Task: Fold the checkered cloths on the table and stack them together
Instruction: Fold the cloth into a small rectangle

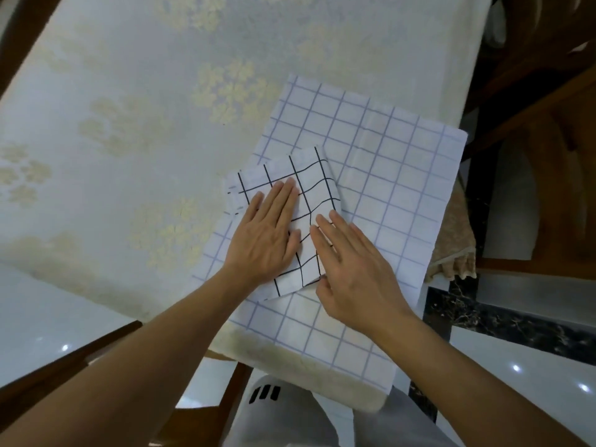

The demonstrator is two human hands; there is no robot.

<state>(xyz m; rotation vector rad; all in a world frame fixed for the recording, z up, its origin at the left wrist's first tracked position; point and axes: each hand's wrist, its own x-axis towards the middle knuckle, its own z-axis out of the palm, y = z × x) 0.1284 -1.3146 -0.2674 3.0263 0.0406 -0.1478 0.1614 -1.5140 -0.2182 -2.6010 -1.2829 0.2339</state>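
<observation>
Head cam, what I saw: bench (129,91) had a cream flowered cover. The blue cloth (387,175) lay spread flat on the near right corner, one layer as far as I could tell, with its near edge hanging over the bench edge.

The black cloth (309,182) was folded down to a small packet and sat on top of the blue cloth, toward its left side. The packet's left edge poked past the blue cloth onto the cover.

Left grip (264,240): apart, palm down, fingers (283,198) straight and close together, pressing flat on the middle of the black cloth. It clamped nothing.

Right grip (351,269): also apart, fingers (332,227) straight and resting along the packet's right edge, half on black, half on blue. The thumb (322,285) touched the packet's near right corner. I couldn't tell if it was under the flap.

The two grips sat just beside each other, not touching.

Also in view: wooden chair (532,91) off the right end, glossy floor (38,317), my grey-trousered knee (283,414) below the bench edge.
</observation>
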